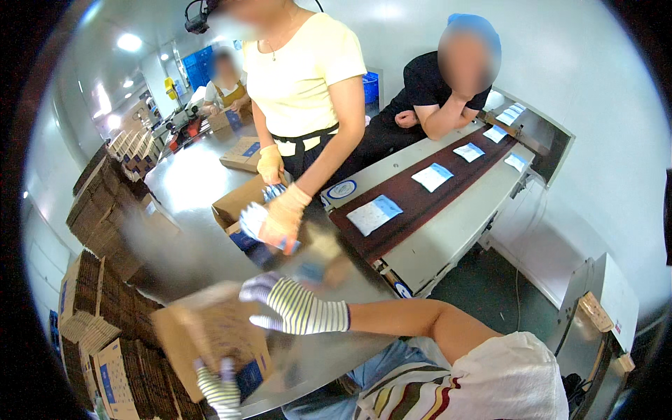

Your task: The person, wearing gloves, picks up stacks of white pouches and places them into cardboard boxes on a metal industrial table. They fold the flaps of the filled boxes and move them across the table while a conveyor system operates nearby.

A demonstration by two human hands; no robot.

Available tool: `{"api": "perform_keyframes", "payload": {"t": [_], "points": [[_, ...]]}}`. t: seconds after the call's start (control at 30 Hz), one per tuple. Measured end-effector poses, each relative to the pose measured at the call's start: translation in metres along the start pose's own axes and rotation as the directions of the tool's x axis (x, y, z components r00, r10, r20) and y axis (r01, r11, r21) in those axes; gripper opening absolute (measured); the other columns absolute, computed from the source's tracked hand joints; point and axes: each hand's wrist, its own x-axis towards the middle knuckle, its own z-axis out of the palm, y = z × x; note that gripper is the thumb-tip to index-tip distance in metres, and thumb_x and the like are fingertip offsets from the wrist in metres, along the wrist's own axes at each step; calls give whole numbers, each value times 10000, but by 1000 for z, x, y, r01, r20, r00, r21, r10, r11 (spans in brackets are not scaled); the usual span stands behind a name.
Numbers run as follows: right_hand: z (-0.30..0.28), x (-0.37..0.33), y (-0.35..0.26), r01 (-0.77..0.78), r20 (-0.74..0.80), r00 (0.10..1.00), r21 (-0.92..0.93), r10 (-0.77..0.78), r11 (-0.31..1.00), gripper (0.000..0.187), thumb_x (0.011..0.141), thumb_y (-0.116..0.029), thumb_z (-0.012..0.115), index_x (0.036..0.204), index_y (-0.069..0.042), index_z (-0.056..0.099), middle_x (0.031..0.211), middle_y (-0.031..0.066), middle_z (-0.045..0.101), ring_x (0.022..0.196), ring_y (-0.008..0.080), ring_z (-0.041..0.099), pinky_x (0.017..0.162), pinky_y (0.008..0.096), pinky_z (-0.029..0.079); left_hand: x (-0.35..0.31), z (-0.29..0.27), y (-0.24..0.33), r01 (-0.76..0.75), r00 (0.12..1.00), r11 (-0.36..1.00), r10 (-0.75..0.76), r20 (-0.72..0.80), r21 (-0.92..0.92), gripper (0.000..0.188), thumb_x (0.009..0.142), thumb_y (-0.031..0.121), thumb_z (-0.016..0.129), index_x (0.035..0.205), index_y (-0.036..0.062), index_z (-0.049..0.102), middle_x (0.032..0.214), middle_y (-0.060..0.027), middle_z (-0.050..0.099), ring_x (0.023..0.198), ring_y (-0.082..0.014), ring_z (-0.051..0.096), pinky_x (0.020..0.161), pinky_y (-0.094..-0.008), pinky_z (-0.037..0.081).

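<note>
The left hand (pixel 219 387) meets the cardboard carton (pixel 227 334) on the counter (pixel 315 364), grip unclear; the right hand (pixel 297 302), loosely open, appears empty beside it. The carton seems only partly erected; flattened cartons (pixel 105 297) stand stacked, unopened

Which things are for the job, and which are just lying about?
For the job:
cardboard box at the left hand, near the right hand
blue-and-white packets on the dark red belt
co-worker's box

Just about, it seems:
blue crate behind
tan block at far right
cardboard stacks, perhaps spare boxes
</note>
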Motion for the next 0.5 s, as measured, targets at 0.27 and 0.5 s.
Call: {"api": "perform_keyframes", "payload": {"t": [0.27,0.5], "points": [[5,24,-51,-206,295,934,-10,200,978,530,680,-278,728,1045,14,477,953,180,585,849,357,590,739,413,479,-49,55,-18,187,978,723,-203,54,-665,456,926,346,479,1177,-34,478,1130,-164,546,1003,-231,531,895,-368,418],[101,-17,-36,193,501,864,-258,-39,947,482,586,-230,749,980,-34,552,838,123,624,771,286,618,632,403,497,-110,77,-41,622,758,57,-295,582,-781,495,785,333,666,1193,99,508,1210,-37,547,1213,-191,432,1097,-422,264]]}}
